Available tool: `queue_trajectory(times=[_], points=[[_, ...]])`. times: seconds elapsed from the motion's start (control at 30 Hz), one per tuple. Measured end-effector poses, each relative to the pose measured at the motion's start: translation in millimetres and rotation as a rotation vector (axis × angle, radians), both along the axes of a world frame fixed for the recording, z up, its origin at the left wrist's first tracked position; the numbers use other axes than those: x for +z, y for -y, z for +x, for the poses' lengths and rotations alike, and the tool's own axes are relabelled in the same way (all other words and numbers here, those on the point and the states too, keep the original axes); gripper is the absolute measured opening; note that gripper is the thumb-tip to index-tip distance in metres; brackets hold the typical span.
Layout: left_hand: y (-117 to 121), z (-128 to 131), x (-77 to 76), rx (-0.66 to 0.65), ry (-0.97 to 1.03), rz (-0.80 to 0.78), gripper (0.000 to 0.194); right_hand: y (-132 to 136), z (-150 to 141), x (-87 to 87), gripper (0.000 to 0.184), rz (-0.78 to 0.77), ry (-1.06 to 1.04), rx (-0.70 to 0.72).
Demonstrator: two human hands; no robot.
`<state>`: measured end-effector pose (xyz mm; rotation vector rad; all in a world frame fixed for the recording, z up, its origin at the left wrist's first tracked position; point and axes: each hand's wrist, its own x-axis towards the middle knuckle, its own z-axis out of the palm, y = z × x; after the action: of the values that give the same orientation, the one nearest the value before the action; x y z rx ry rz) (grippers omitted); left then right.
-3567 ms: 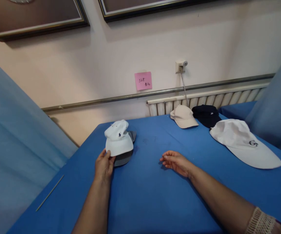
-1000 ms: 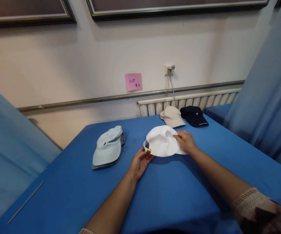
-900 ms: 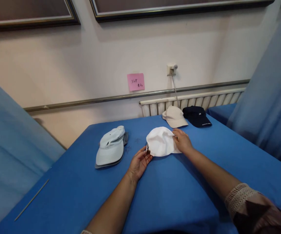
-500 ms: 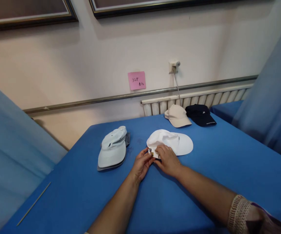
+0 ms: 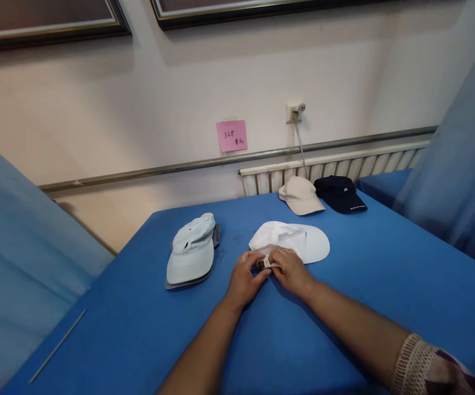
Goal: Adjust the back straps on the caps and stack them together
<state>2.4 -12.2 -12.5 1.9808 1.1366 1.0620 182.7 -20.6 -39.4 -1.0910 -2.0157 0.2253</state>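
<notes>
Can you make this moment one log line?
left hand: holds back strap; right hand: holds strap; white baseball cap: brim rightward; navy baseball cap: beside beige baseball cap

An indoor room with the look of a curtained bay; whether clinic or workroom cannot be told. Pale blue curtains (image 5: 11, 263) hang left and right of a blue-covered desk (image 5: 139, 323). The far wall (image 5: 180, 99) is plain and pale, with dark-framed pictures (image 5: 44, 13), a pink handwritten note (image 5: 231, 135), a power socket (image 5: 294, 113), a metal rail (image 5: 171, 168) and a white radiator (image 5: 336, 167).
</notes>
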Motion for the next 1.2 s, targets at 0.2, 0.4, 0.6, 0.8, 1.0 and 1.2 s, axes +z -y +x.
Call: queue_trajectory(times=[0.2, 0.4, 0.6, 0.8, 1.0, 1.2], points=[[2, 7, -5.7, -0.030, -0.108, 0.060, 0.014, -1, 0, -0.4, 0.018, 0.011, -0.019, 0.066], [-7, 5, -13.4, -0.004, 0.110, -0.130, 0.013, -1, 1, -1.1, 0.017, -0.006, -0.046, 0.045], [-12, 0, -10.4, 0.097, 0.410, -0.393, 0.030, -3, 4, -2.3, 0.011, -0.049, -0.125, 0.038], [-10, -2, -5.4, 0.091, 0.366, -0.383, 0.034, -4, 5, -5.3, 0.010, -0.080, -0.239, -0.041], [-8, -3, -9.1, -0.008, 0.077, -0.216, 0.014, 2, 4, 6.2, 0.016, -0.146, -0.324, 0.043], [-5, -4, 1.3, -0.038, -0.044, -0.032, 0.002, 8, 2, 18.0, 0.026, -0.121, -0.270, 0.199]])
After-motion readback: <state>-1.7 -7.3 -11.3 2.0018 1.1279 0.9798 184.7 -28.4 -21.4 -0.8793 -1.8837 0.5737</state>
